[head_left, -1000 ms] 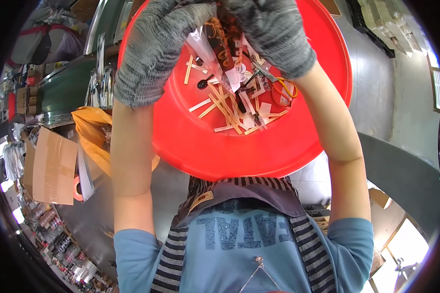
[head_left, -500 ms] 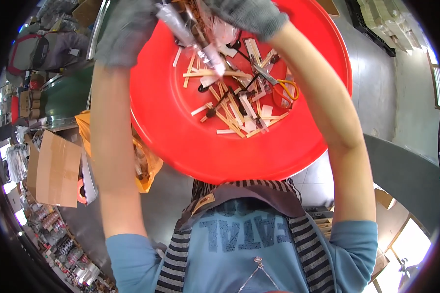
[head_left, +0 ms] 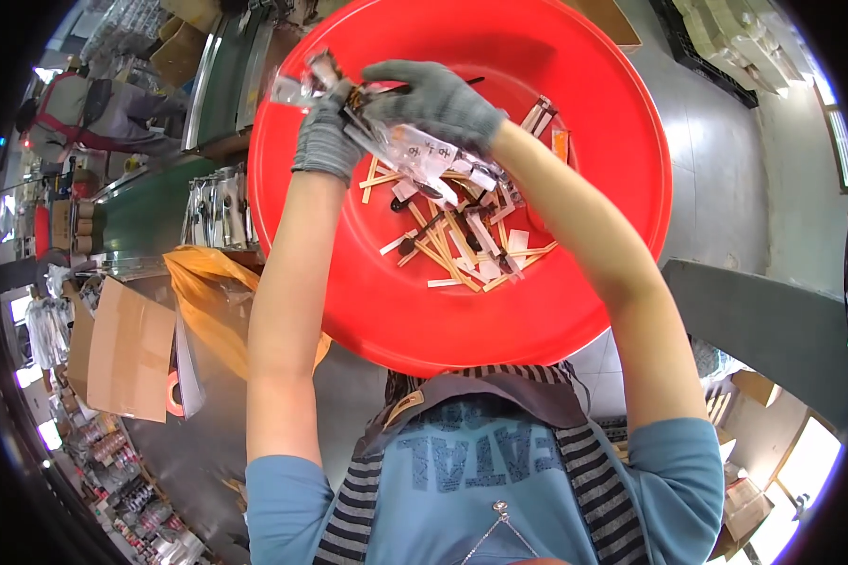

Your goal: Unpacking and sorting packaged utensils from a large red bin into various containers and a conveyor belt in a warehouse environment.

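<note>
Largest of all, the round red basin (head_left: 462,325) is seen across the middle of the view, its smooth, glossy plastic swept up to a curved rim; a broad sloping band of red is offered between the pile on its floor and the edge nearest the body. Just outside the left rim, a crumpled orange-yellow bag (head_left: 207,301) is partly crossed by the left forearm. And over the far left part of the basin, a clear, crinkled plastic packet (head_left: 422,153) is held up, its long axis set on a slant: the bunched, brown-marked end is pointed far and left, the wider see-through end near and right, above the pile. Its narrow neck is gripped by the curled fingers of the left hand (head_left: 333,132), clad in grey knit. The packet is overlapped by the right hand (head_left: 438,105), gloved alike, one digit stretched leftward; whether its other fingers are closed cannot be told. Below, thin, straight pale sticks (head_left: 443,259) are criss-crossed with flat white slips (head_left: 518,240), small rounded black pieces (head_left: 406,247) scattered among them.
</note>
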The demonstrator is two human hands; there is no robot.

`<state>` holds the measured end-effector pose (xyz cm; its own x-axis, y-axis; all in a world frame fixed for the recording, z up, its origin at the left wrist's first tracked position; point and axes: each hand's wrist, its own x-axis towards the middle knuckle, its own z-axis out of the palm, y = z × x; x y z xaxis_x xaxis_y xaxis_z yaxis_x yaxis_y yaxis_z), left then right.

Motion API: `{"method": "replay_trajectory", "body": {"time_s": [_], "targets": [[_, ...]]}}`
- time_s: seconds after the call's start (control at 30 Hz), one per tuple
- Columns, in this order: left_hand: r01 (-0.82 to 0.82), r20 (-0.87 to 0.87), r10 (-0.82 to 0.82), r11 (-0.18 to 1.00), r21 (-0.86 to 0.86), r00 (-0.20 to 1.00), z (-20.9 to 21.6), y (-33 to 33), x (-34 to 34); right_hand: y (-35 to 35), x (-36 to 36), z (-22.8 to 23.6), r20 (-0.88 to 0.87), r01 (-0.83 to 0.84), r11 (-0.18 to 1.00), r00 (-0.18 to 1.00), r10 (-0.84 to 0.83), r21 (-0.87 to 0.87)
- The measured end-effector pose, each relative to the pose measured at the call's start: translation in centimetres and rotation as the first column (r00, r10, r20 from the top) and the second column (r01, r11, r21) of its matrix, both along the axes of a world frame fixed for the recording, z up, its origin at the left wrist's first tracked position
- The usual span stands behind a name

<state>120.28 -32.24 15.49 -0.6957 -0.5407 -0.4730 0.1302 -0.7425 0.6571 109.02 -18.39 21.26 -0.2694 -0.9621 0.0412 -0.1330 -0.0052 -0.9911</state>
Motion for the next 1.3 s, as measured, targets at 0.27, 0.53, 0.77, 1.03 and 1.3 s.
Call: {"method": "replay_trajectory", "body": {"time_s": [0.27,0.53,0.77,1.03,1.3], "targets": [[-0.302,0.118,0.284,0.936,0.183,0.952,-2.3,-3.1,5.4,11.6,4.4,-15.3,-0.564,0.362,0.695,0.823,0.076,0.622],[0.111,-0.193,-0.204,0.906,-0.408,0.960,2.0,0.8,6.1,12.5,5.5,-17.2,-0.498,0.215,0.621,0.803,0.327,0.754],[-0.005,-0.130,-0.079,0.839,-0.544,0.988,2.5,-2.3,7.5,11.8,-0.4,-6.6,0.020,0.146,0.972,0.988,-0.152,0.183],[0.147,0.240,0.088,0.575,-0.804,0.967,2.6,-3.5,7.1,13.1,-3.2,-0.9,0.075,0.317,0.911,0.935,-0.347,0.265],[0.038,-0.086,-0.082,0.905,-0.424,0.993,4.7,-4.0,8.5,13.2,-5.6,-2.3,-0.260,0.308,0.916,0.935,-0.241,0.257]]}}
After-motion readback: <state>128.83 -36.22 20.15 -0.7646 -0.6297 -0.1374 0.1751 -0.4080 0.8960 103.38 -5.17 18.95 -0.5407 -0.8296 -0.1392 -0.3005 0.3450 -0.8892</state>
